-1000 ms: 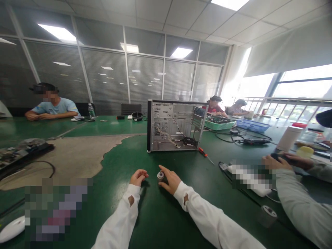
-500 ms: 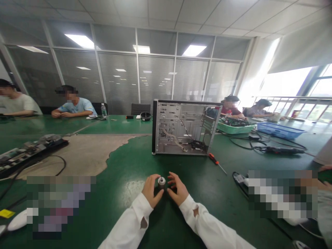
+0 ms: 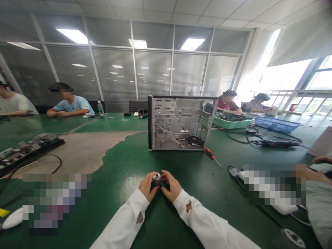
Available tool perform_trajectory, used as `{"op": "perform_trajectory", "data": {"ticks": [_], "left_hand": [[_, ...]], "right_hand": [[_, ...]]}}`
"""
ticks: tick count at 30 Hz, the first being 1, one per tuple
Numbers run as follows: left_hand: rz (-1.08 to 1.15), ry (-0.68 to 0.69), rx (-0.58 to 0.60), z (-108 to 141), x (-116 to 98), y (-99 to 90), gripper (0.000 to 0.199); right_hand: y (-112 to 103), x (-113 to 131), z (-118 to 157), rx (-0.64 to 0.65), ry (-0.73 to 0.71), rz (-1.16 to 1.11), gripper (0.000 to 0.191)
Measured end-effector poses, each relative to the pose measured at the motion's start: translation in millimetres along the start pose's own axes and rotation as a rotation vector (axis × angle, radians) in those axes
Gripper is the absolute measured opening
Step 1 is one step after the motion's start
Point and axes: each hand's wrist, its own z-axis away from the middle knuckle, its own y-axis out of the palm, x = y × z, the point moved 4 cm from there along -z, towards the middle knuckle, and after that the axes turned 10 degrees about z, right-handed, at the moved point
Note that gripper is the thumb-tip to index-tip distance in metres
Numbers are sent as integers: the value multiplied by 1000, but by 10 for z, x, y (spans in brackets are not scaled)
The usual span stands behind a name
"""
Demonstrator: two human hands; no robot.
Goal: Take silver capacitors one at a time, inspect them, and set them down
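The one head-worn camera looks from just above the person's forearms, forward across the green workbench (image 3: 121, 207) and tilted down. The wide lens bends the edges, so the exact tilt is hard to judge. The left hand (image 3: 147, 186) and right hand (image 3: 171, 186) sit close, low in frame; the open computer case (image 3: 178, 122) stands farther off, below the ceiling panels (image 3: 145, 14).

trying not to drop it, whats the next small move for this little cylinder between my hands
Probably pinch the small dark cylinder with a silver top more firmly between your left hand and right hand: both hands cup it from either side, and it is small enough to slip between them.
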Motion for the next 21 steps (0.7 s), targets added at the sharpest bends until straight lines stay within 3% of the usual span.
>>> {"op": "perform_trajectory", "data": {"ticks": [10,21], "left_hand": [[156,-63,-33,-19,76,-31,34],[929,-465,-98,-27,323,-28,58]], "right_hand": [[-19,85,5,46,-42,50,69],[-77,198,22,-11,-93,-139,70]]}}
